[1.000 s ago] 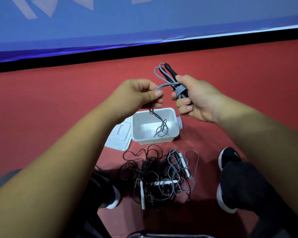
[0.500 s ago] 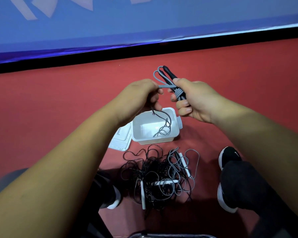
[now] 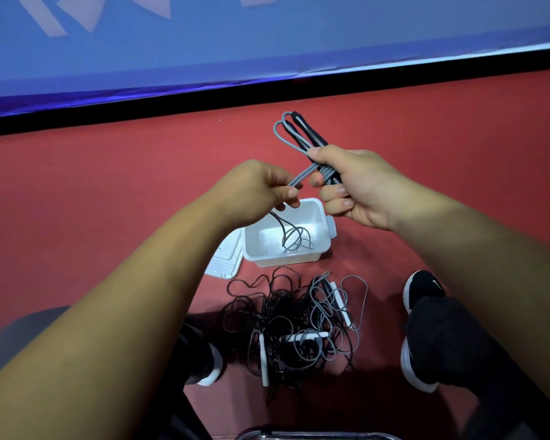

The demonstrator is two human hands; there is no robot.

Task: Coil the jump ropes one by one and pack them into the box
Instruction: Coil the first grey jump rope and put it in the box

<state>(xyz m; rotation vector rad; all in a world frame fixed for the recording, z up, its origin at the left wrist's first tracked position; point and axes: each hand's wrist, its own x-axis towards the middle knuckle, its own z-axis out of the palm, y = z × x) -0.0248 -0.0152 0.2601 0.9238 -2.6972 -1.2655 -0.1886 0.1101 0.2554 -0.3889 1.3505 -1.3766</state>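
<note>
The grey jump rope cord [image 3: 304, 175] looks matt and rubbery, its black handle [image 3: 310, 133] smooth. White box [image 3: 286, 261] and lid [image 3: 224, 260]: faintly glossy plastic. Red floor [image 3: 108, 192]: matt.

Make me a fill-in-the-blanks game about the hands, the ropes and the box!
1. The right hand grips a coiled grey jump rope with ____ handles.
2. The left hand pinches that rope's loose end, which dangles into the ____ plastic box.
3. The tangled pile of black and grey jump ropes lies on the ____ floor.

Missing words: black, white, red.
</note>
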